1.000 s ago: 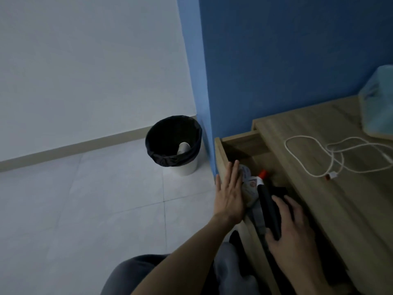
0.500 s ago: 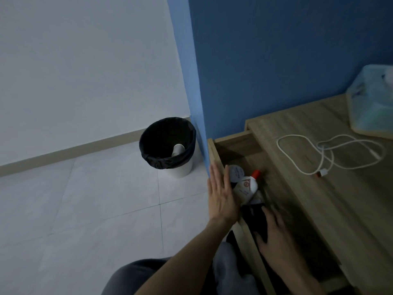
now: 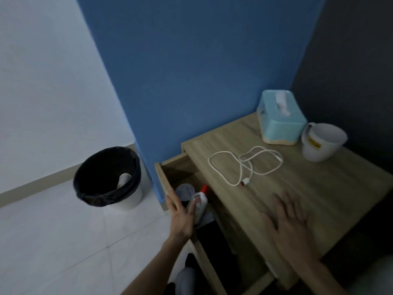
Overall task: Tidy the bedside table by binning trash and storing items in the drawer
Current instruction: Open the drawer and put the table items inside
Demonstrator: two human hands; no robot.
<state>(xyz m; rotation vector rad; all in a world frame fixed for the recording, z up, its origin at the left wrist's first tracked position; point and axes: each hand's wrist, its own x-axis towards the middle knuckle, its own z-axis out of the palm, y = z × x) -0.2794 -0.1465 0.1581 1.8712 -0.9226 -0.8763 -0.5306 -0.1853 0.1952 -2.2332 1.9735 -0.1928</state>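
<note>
Bedside surface (image 3: 331, 194), light wood, is carrying three things: a white charging cable (image 3: 244, 165) lying in loose loops near the middle, a pale blue tissue box (image 3: 280, 122) standing at the back by the wall, and a white cup (image 3: 323, 143) sitting just beside that box. The drawer (image 3: 162, 177) is standing pulled out on the left; inside, a white bottle (image 3: 201, 202) with a red cap is lying beside a round white container (image 3: 184, 190), with a dark item (image 3: 212, 239) (too shadowed to identify) lying nearer the person. The left hand (image 3: 180, 218) is resting against the drawer's front panel, fingers straight, holding nothing, thumb overlapping the bottle. The right hand (image 3: 291, 224) is lying spread, palm down, over the surface short of the cable's plug, gripping nothing; blur is hiding whether it is touching the wood. A bin (image 3: 131, 201) with a black liner is standing on the floor by the blue wall, a pale piece of trash (image 3: 124, 180) showing inside.
</note>
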